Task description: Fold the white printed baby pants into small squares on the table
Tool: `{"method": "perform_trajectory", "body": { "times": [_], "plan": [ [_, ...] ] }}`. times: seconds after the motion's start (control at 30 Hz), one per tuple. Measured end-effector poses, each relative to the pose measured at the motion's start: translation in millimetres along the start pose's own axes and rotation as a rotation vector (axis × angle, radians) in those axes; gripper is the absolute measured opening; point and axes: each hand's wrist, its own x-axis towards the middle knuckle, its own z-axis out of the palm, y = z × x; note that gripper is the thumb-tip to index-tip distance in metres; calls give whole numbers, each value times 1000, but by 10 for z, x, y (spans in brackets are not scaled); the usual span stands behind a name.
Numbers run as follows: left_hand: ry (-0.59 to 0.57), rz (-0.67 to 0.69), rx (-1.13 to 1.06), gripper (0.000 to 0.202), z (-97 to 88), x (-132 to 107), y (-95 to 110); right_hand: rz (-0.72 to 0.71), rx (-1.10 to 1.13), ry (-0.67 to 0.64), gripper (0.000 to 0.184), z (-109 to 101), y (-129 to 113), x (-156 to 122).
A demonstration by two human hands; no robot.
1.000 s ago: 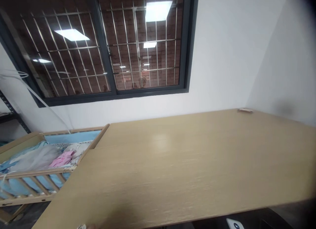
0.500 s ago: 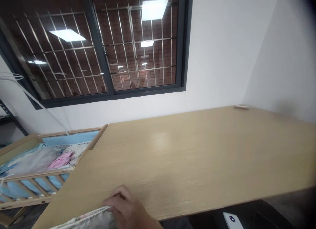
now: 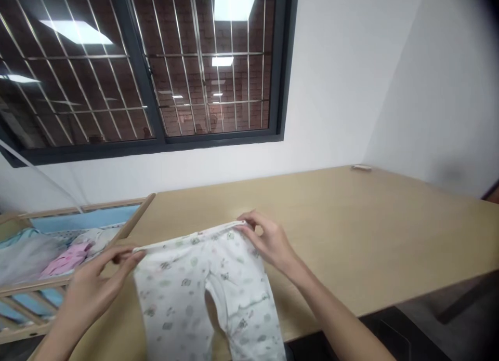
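A pair of small white baby pants with a faint green and grey print hangs spread out over the near left part of the wooden table. My left hand pinches one end of the waistband between thumb and fingers. At the opposite end of the waistband, my right hand grips the top corner. Between the two hands the band is stretched nearly straight. The legs fall toward me, with an opening at the crotch, and their lower ends run out of the picture.
To the left stands a wooden crib with blue lining, holding crumpled cloth and a pink garment. A small flat object lies at the table's far right corner. Behind is a barred window. Something black sits below the table's front edge.
The pants have been raised and spread into full view, with both hands now on the waistband. Before, only one hand and a cloth edge showed low down. The camera view has shifted slightly.
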Motion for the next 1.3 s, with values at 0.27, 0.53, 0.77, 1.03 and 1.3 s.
{"method": "perform_trajectory", "body": {
  "times": [0.27,0.53,0.77,1.03,1.3],
  "plan": [
    [-404,-17,-130,44,1446,716,-212,324,-153,-279,16,523,1532,391],
    [-406,-143,50,23,2490,1036,-582,441,-395,-301,15,1119,2555,491],
    [-404,-173,193,26,2918,1350,-760,459,-546,-359,21,1358,2910,650],
    [-383,-194,238,27,3156,1468,-792,465,-566,-364,22,1416,3173,686],
    [-398,-224,172,26,2989,1469,-643,473,-550,-324,24,1450,3192,649]
  ]
}}
